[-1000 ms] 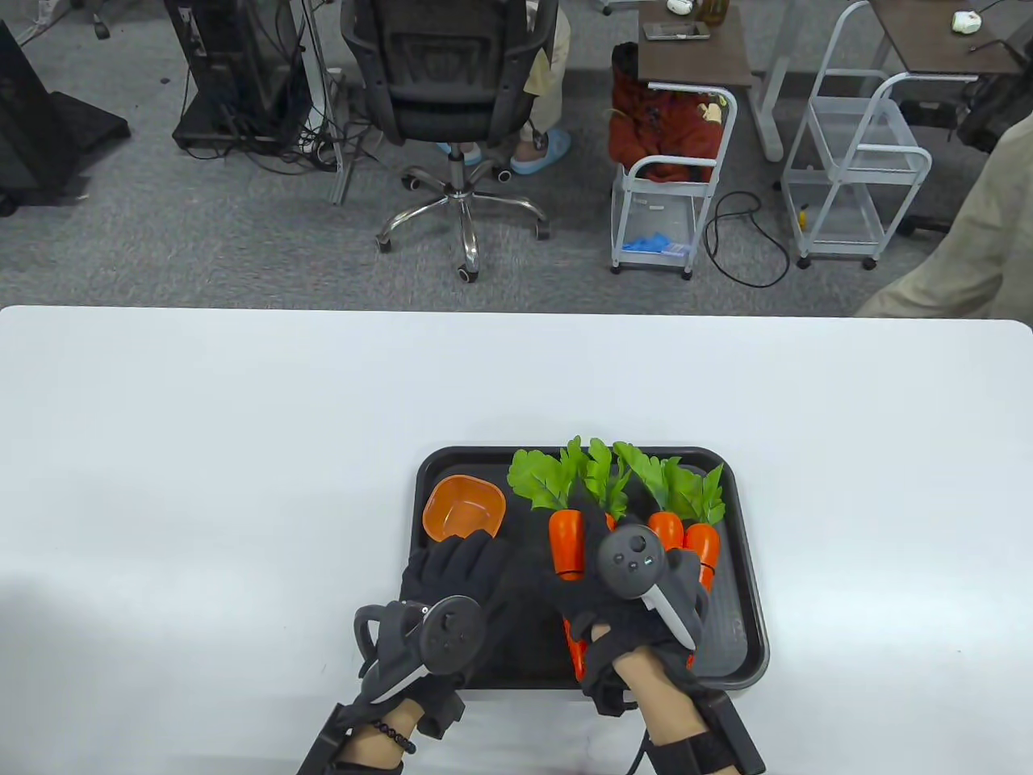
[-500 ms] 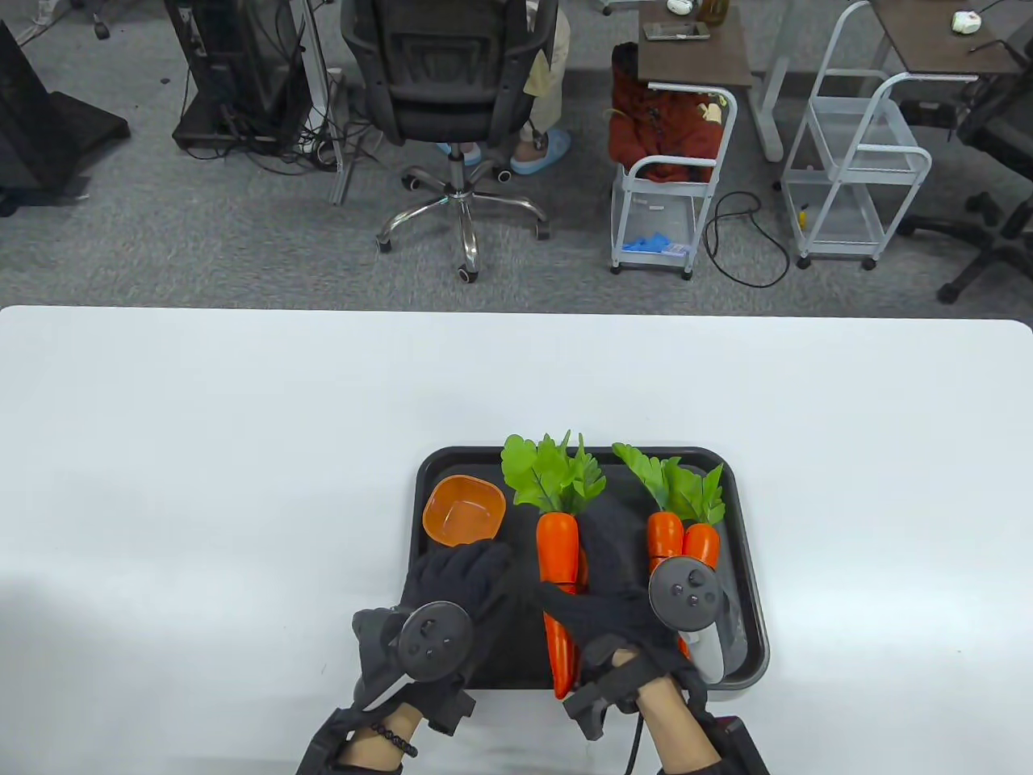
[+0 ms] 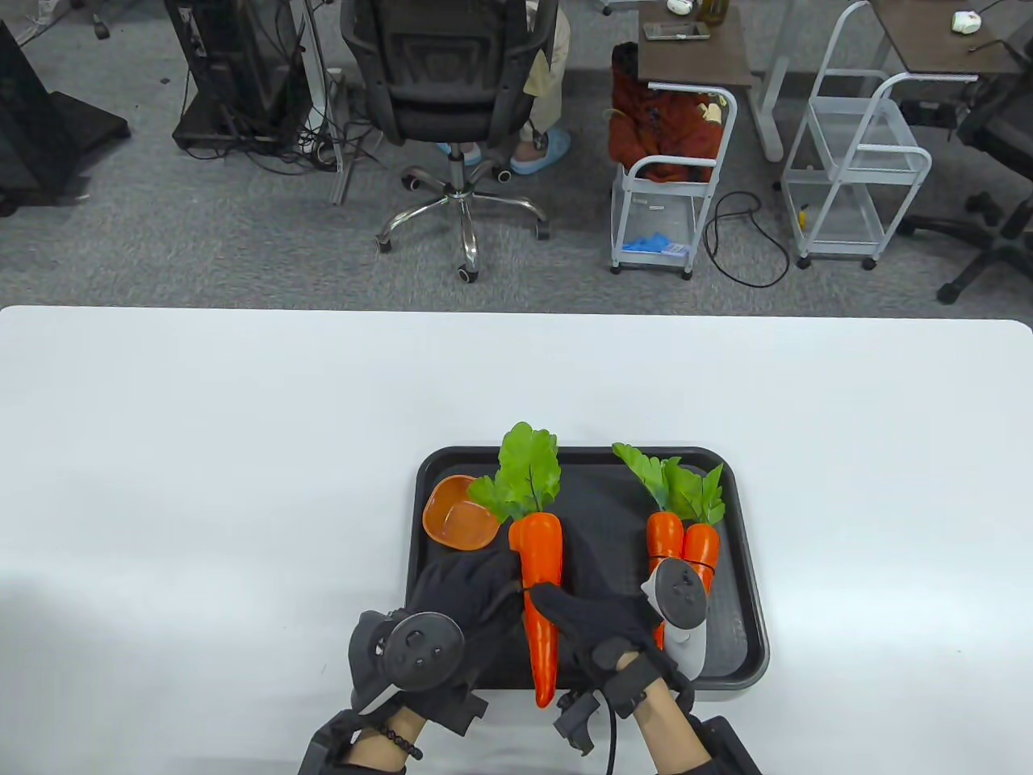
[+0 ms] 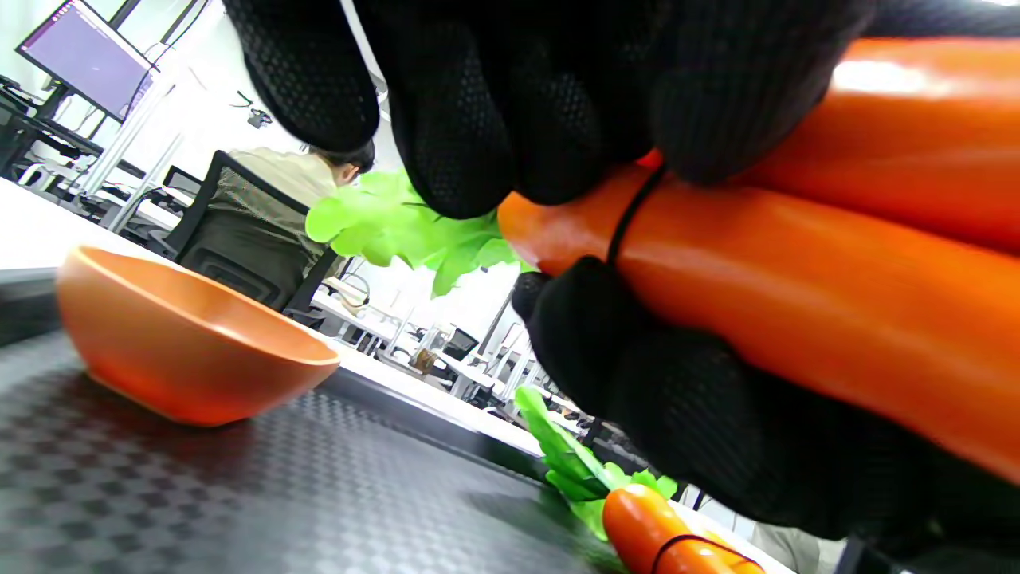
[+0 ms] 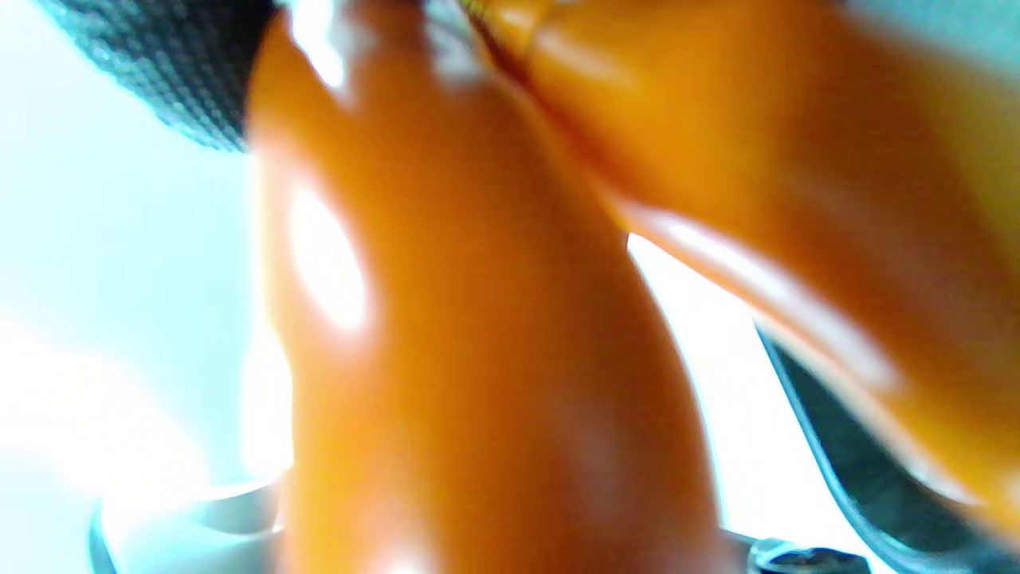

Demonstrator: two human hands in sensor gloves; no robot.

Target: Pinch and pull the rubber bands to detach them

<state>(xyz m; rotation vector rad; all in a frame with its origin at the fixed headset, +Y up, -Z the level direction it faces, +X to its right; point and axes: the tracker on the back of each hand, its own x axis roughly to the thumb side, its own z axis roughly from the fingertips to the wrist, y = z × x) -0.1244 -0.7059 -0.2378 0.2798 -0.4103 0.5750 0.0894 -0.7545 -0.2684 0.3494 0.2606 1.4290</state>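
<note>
A thin black rubber band (image 4: 633,214) circles a bundle of glossy plastic carrots (image 3: 539,581) held just above the black tray (image 3: 746,565) on the white bench. It looks light and stretchy, the carrots stiff and slippery; best pinched where it crosses the orange. Both the left hand (image 3: 464,585) and the right hand (image 3: 597,617) close their grip around the bundle at the band. No writing is readable.

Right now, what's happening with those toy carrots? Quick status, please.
Both hands on the lifted carrot bundle: left hand, right hand. Black rubber band still on it. Second bundle waits in tray. Nothing blocking.
</note>
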